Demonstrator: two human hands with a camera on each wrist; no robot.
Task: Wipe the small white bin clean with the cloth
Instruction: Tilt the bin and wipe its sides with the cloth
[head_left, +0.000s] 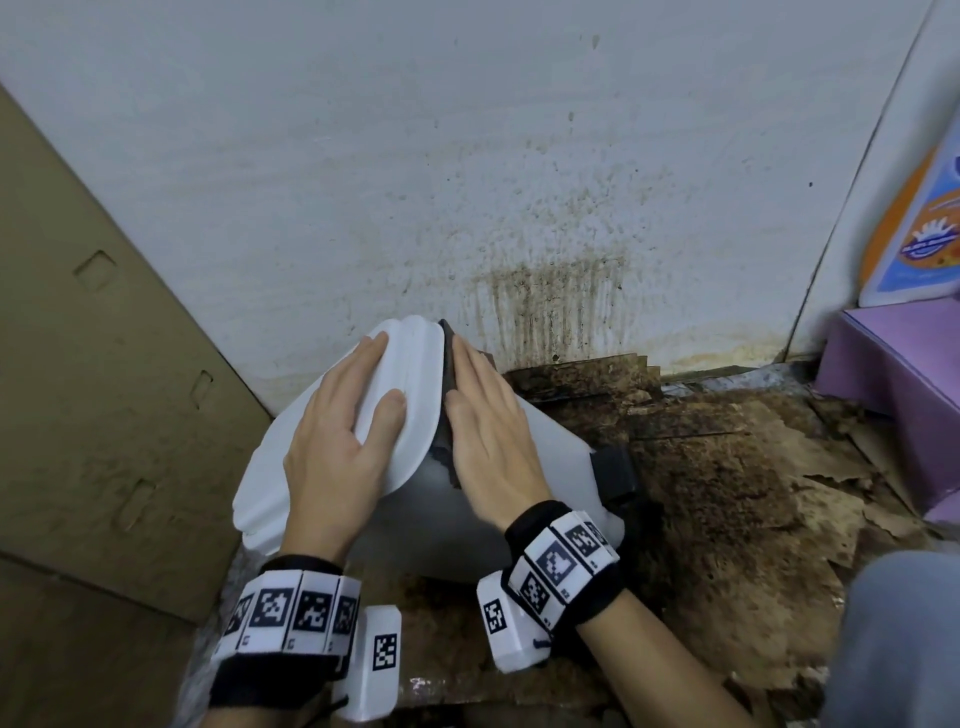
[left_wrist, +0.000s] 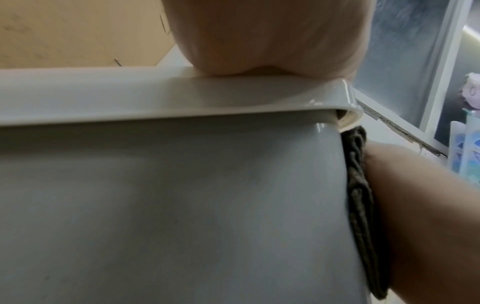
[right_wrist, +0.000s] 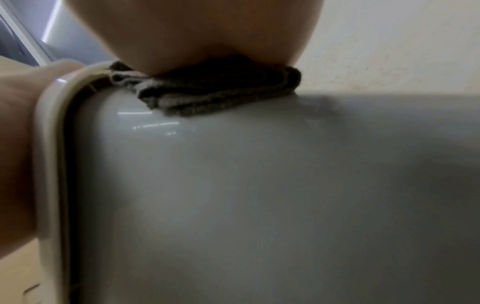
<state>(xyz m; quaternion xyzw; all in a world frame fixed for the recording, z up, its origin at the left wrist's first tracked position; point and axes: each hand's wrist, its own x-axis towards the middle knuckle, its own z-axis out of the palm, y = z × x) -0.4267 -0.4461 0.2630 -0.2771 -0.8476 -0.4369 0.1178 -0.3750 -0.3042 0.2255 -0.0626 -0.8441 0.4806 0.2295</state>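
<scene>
The small white bin (head_left: 561, 457) is tipped over on the floor, its lid (head_left: 415, 374) facing left. My left hand (head_left: 353, 410) lies flat on the lid with straight fingers. My right hand (head_left: 488, 415) presses a folded dark grey cloth (head_left: 447, 364) flat against the bin's upper side wall, right beside the lid's rim. In the left wrist view the cloth (left_wrist: 361, 195) is sandwiched between the bin wall (left_wrist: 182, 205) and my right hand (left_wrist: 428, 216). The right wrist view has the cloth (right_wrist: 221, 92) under my palm, on the glossy bin wall (right_wrist: 259, 185).
A cardboard box (head_left: 78, 364) stands close on the left. Behind the bin is a stained white wall (head_left: 545, 291). Dirty floor with torn cardboard (head_left: 727, 493) spreads to the right, up to a purple box (head_left: 893, 364). The bin's black pedal (head_left: 615, 470) sticks out rightwards.
</scene>
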